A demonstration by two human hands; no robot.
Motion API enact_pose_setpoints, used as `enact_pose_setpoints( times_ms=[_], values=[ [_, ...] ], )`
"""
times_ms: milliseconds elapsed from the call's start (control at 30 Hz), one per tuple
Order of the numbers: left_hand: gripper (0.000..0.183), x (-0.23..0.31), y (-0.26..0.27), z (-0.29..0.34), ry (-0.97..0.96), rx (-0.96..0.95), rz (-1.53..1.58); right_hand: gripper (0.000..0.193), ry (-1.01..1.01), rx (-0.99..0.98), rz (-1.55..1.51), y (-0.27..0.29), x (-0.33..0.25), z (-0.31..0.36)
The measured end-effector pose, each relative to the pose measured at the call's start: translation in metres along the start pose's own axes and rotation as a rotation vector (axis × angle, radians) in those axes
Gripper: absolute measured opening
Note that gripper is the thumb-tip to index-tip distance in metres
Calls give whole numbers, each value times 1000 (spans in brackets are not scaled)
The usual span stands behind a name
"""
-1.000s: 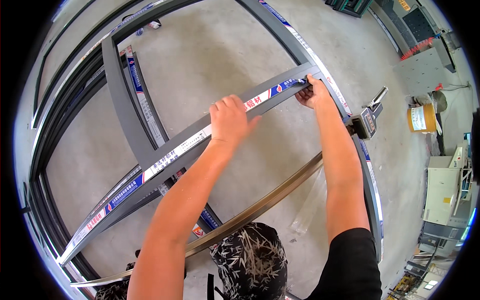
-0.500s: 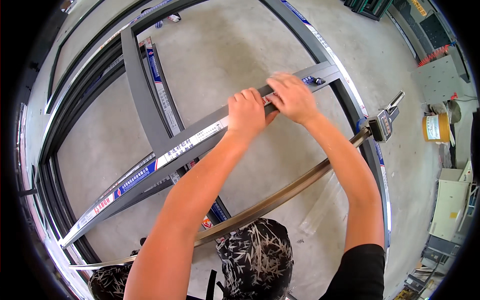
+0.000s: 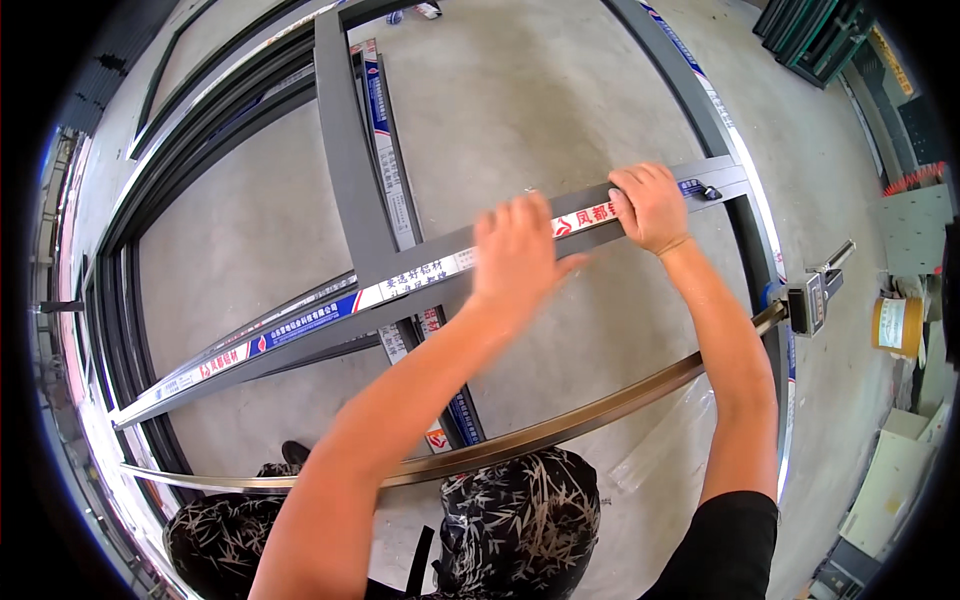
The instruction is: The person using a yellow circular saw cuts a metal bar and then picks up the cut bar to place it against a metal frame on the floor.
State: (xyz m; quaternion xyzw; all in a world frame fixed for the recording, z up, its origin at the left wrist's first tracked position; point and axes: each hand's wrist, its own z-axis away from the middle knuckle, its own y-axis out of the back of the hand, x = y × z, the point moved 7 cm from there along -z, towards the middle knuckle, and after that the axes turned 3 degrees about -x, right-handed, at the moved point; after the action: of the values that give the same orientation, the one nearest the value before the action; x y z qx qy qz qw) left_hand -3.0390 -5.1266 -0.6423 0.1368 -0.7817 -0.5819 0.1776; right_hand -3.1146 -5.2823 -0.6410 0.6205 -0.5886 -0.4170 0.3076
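Concrete floor [image 3: 640, 310] underlies grey crossbar [image 3: 450, 249], axis eight-to-two o'clock; right hand [image 3: 652, 207], nearer two, grips it; left hand [image 3: 515, 250] blurred, grip undeterminable.

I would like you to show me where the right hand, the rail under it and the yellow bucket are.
Right hand [image 3: 652, 208]: head view, back of hand.
Rail [image 3: 590, 240]: head view, near side, between the hands.
Bucket [image 3: 910, 328]: head view, wall.

Grey floor [image 3: 825, 175], softly shadowed; pale boxy cabinet [image 3: 885, 490] lower right; dark ribbed surface [image 3: 105, 75] upper left, possibly wall.
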Motion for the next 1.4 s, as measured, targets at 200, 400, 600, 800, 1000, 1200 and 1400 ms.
enact_pose_setpoints(
  times_ms=[200, 400, 600, 800, 1000, 1200, 1400],
  values=[
    [80, -37, 10, 22, -38, -66, -92, 15, 19, 7, -5, 2, -6, -11],
    [81, -35, 7, 21, -74, -44, -116, 18, -2, -8, 30, 5, -12, -12],
    [79, -34, 1, 22, -61, -90, -56, 27, 16, 116, 9, -12, -87, -24],
    [78, -35, 6, 18, -80, -39, -86, 27, 56, 66, 35, -12, -85, -33],
    [78, -33, 1, 17, -44, -18, -70, 45, -26, -145, 19, -16, -81, -21],
    [81, -36, 3, 23, -86, 9, -147, 85, 150, -512, 59, -12, -97, -35],
    [82, -33, 7, 20, -57, -73, -5, 91, 277, -385, 18, -41, -107, -36]
  ],
)
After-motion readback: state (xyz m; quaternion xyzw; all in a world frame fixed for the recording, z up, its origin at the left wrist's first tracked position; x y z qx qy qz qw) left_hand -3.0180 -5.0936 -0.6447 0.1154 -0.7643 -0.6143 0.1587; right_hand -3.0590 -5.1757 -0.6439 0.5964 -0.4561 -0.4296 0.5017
